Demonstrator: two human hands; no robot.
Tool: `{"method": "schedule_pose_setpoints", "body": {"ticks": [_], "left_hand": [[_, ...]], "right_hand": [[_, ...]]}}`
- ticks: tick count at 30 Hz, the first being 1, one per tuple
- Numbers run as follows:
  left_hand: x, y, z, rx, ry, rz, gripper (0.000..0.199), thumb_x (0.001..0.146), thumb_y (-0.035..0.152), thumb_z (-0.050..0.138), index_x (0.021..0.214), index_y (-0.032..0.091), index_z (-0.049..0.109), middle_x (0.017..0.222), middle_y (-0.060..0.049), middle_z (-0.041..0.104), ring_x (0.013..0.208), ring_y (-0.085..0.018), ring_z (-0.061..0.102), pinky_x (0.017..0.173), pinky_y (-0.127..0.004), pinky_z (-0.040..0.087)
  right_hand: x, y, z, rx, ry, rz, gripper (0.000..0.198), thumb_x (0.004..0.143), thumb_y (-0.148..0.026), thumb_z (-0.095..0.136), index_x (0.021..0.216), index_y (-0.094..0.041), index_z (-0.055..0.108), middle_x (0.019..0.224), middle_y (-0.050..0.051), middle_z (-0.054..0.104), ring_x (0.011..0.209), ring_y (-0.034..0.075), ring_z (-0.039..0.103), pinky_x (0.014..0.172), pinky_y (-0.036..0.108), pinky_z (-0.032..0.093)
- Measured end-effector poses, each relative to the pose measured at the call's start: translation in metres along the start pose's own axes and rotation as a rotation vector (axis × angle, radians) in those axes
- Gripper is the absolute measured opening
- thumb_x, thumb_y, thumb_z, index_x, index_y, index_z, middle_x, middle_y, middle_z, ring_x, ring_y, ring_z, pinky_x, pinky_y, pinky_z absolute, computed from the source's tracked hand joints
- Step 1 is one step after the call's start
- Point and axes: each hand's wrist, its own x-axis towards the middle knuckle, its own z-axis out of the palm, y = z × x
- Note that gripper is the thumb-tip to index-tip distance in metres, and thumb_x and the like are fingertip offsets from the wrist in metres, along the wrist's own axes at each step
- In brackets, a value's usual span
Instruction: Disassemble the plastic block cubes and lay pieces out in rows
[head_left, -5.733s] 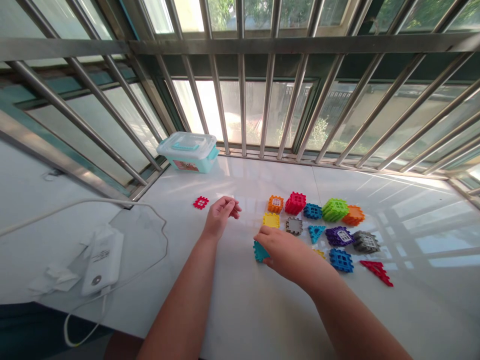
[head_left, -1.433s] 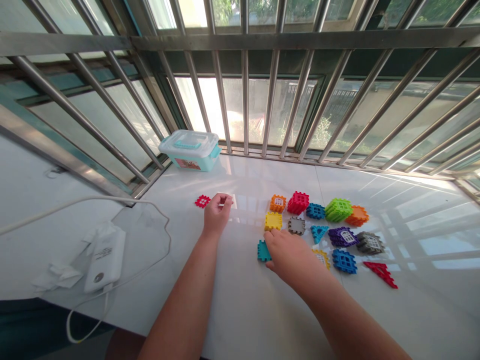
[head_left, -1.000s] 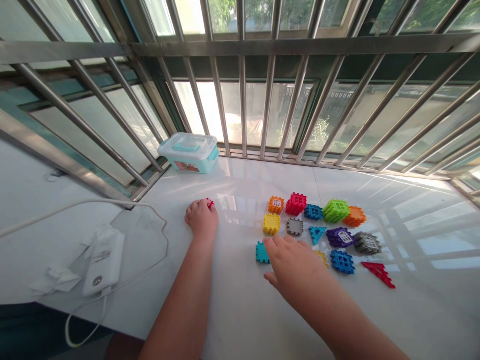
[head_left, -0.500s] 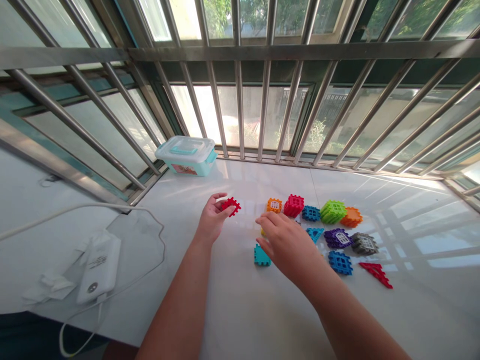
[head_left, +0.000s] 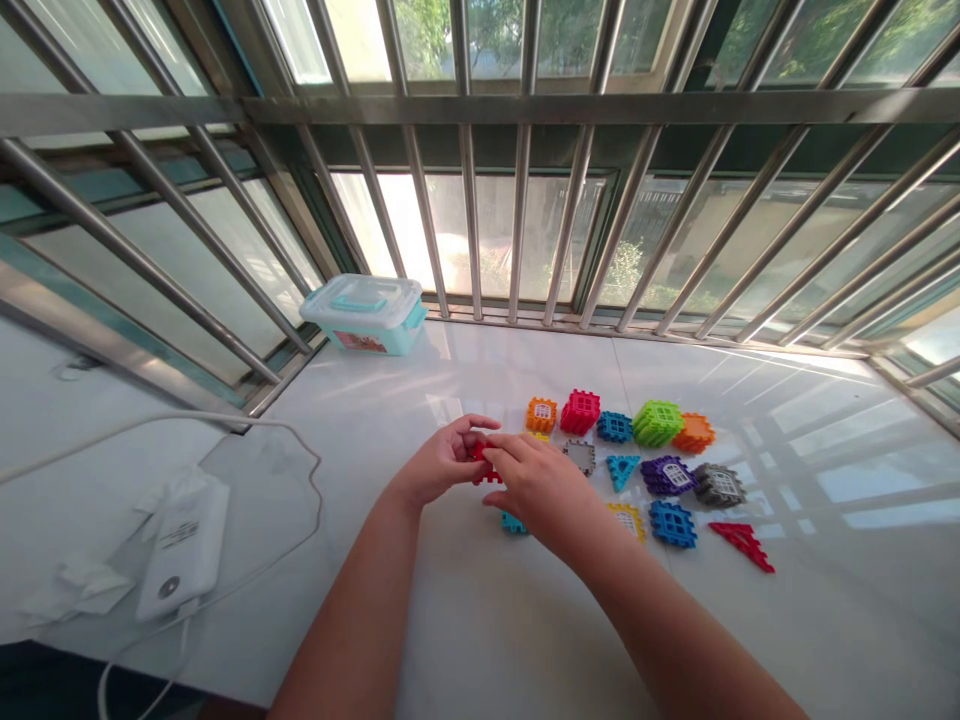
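A red toothed building tile (head_left: pixel 489 477) is between my two hands above the white surface. My left hand (head_left: pixel 441 462) pinches it from the left, thumb below and fingers curled over. My right hand (head_left: pixel 534 482) meets it from the right, its fingertips on the tile and covering part of it. Below my right hand, a teal tile (head_left: pixel 514 523) is partly covered. A grey square frame tile (head_left: pixel 580 457) lies just beyond my right hand, and a yellow tile (head_left: pixel 628 519) shows beside my right wrist.
Stacked tiles stand to the right: orange (head_left: pixel 541 414), red (head_left: pixel 580 411), lime green (head_left: pixel 658 423), purple (head_left: pixel 668 475), grey (head_left: pixel 719 484) and blue (head_left: pixel 673 523). A red triangle (head_left: pixel 742 545) lies farther right. A lidded box (head_left: pixel 365 315) sits by the metal bars. A white power strip (head_left: pixel 184 545) and cable lie left.
My right hand has moved left, from over the tiles to the red tile. My left hand has shifted slightly right and nearer with it. The view has shifted slightly.
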Motion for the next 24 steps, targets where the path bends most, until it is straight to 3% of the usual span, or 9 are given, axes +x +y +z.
{"method": "schedule_pose_setpoints", "body": {"ticks": [10, 14, 17, 20, 24], "left_hand": [[0.0, -0.005, -0.005, -0.084, -0.023, 0.005, 0.068, 0.077, 0.024, 0.094, 0.138, 0.024, 0.065, 0.107, -0.011, 0.079, 0.081, -0.02, 0.075, 0.065, -0.025, 0.056], [-0.002, -0.003, -0.007, -0.163, -0.041, 0.022, 0.071, 0.077, 0.025, 0.093, 0.142, 0.024, 0.064, 0.109, -0.012, 0.079, 0.083, -0.021, 0.076, 0.073, -0.032, 0.06], [-0.003, 0.001, -0.01, -0.261, -0.038, 0.039, 0.073, 0.078, 0.032, 0.09, 0.146, 0.025, 0.062, 0.118, -0.014, 0.079, 0.095, -0.027, 0.078, 0.082, -0.038, 0.063], [0.001, 0.001, -0.014, -0.306, 0.038, 0.075, 0.064, 0.08, 0.035, 0.085, 0.14, 0.022, 0.065, 0.121, -0.016, 0.078, 0.095, -0.026, 0.078, 0.081, -0.036, 0.062], [0.013, -0.005, -0.022, -0.309, 0.271, 0.188, 0.04, 0.084, 0.03, 0.077, 0.122, 0.017, 0.07, 0.102, -0.011, 0.079, 0.074, -0.016, 0.07, 0.068, -0.028, 0.058]], "right_hand": [[-0.001, 0.004, -0.011, 0.094, 0.047, 0.01, 0.027, 0.094, -0.032, 0.083, 0.114, -0.017, 0.074, 0.124, 0.012, 0.074, 0.119, 0.027, 0.067, 0.107, 0.044, 0.055], [-0.001, 0.002, -0.015, 0.093, 0.061, 0.042, 0.021, 0.101, -0.029, 0.074, 0.117, -0.016, 0.073, 0.129, 0.015, 0.072, 0.121, 0.029, 0.067, 0.106, 0.044, 0.056], [-0.006, 0.009, -0.025, 0.153, 0.107, 0.043, 0.025, 0.104, -0.03, 0.067, 0.126, -0.019, 0.069, 0.136, 0.014, 0.069, 0.124, 0.027, 0.067, 0.105, 0.042, 0.056], [-0.014, 0.028, -0.042, 0.207, 0.19, 0.096, 0.033, 0.106, -0.037, 0.063, 0.137, -0.024, 0.062, 0.139, 0.012, 0.067, 0.129, 0.027, 0.064, 0.108, 0.042, 0.054], [-0.025, 0.072, -0.053, 0.114, 0.281, 0.28, 0.041, 0.104, -0.04, 0.061, 0.141, -0.023, 0.057, 0.137, 0.013, 0.067, 0.131, 0.031, 0.061, 0.111, 0.048, 0.05]]}}
